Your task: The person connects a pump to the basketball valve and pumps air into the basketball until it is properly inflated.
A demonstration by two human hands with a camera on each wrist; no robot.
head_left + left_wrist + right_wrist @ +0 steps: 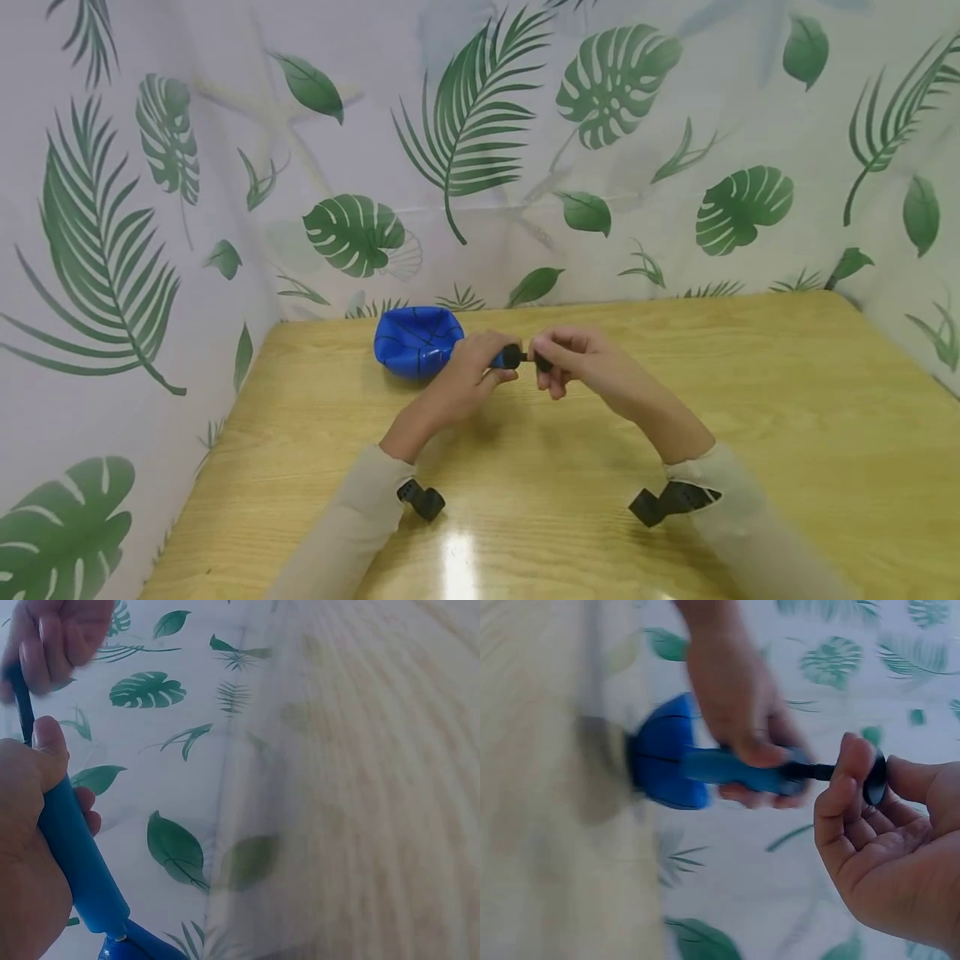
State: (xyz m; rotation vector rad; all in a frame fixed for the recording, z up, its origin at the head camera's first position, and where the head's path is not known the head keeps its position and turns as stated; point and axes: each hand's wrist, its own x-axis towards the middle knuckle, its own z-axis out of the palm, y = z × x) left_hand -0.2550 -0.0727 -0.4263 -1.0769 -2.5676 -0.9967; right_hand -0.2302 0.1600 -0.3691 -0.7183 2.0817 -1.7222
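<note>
A partly deflated blue ball (417,343) with black lines sits toward the back of the table. My left hand (468,367) grips the blue barrel of a small hand pump (84,859), whose far end meets the ball in the left wrist view. My right hand (581,358) pinches the pump's black handle (875,778) between thumb and fingers. A short stretch of dark rod (821,772) shows between the handle and the barrel. The pump lies roughly sideways in the head view, with the ball on its left.
The wooden table (555,500) reaches back to a leaf-printed cloth wall (495,167), with more of the same cloth at the left and right. A black wrist camera (423,500) sits on the left sleeve, and another wrist camera (667,502) on the right.
</note>
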